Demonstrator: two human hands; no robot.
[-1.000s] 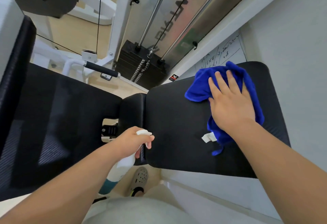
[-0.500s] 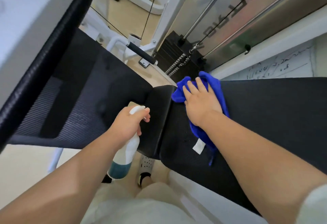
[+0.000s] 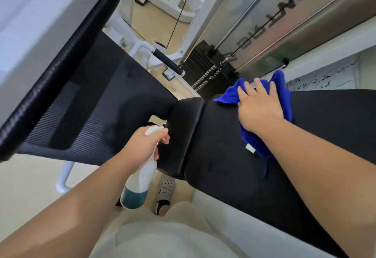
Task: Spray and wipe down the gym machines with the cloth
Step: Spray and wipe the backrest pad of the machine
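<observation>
Cloth (image 3: 284, 94) flat under right hand (image 3: 259, 109), left hand (image 3: 142, 145) grip clamped round spray bottle (image 3: 140, 178)

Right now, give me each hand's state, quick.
Left hand: closed around the spray bottle.
Right hand: open, flat on the blue cloth.

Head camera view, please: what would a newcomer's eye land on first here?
First the bright blue cloth, pressed flat under the right hand at the far edge of the black bench pad. Next the spray bottle, white with teal liquid at its base, gripped by the left hand near the pad's left end. Behind stands a black weight stack.
</observation>
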